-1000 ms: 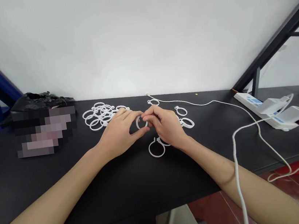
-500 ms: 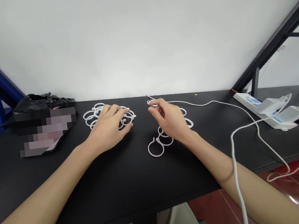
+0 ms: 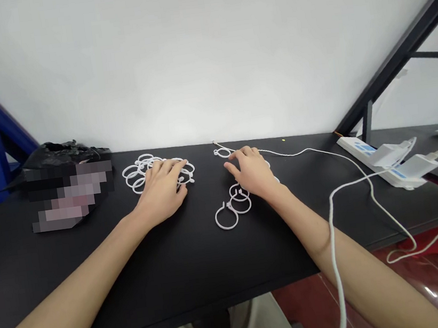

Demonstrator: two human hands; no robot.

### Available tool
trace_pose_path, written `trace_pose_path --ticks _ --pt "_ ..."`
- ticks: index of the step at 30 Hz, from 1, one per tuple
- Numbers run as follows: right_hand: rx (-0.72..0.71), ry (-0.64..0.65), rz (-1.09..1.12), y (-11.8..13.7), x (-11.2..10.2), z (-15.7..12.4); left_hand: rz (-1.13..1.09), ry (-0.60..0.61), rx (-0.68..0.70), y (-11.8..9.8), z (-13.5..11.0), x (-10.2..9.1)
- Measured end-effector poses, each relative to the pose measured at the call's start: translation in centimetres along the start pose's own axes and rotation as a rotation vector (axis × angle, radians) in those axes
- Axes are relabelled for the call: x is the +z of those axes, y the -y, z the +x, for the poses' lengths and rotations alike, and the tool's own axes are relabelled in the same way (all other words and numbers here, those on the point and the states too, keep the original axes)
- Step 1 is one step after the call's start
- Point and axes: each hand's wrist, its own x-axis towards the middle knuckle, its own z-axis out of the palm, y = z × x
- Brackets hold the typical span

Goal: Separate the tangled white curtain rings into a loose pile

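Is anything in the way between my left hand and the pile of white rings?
Nothing visible is. The left hand rests right on the pile of white rings, with its fingers covering the pile's right side.

A broad bare stretch of the black matte surface (image 3: 168, 267) is left along the near edge, where passage is unhindered. Between the left hand (image 3: 163, 187) and the right hand (image 3: 254, 172) a narrow bare lane is kept up to the white wall (image 3: 204, 53). The far left is blocked by a heap of white plastic rings (image 3: 137, 174) and, beyond it, a crumpled black plastic bag (image 3: 59, 150). Just before the right hand, room is taken by a few linked white rings (image 3: 234, 205). The right side is crossed by a white cable (image 3: 331, 224) and closed off by a white power strip with plugs (image 3: 384, 161).
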Motion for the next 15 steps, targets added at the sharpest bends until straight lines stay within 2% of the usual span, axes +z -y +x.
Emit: trace_pose_path --ticks 4,9,15 --pt "-0.042 0.036 0.063 -0.6 0.7 1.1 -0.016 0.007 0.016 -0.5 0.0 -0.1" --pt "-0.078 0.191 0.068 -0.8 1.2 1.6 -0.02 0.026 0.037 -0.4 0.1 0.0" --pt "-0.117 0.159 0.031 -0.8 0.7 1.4 -0.022 0.046 0.044 -0.7 0.2 -0.1"
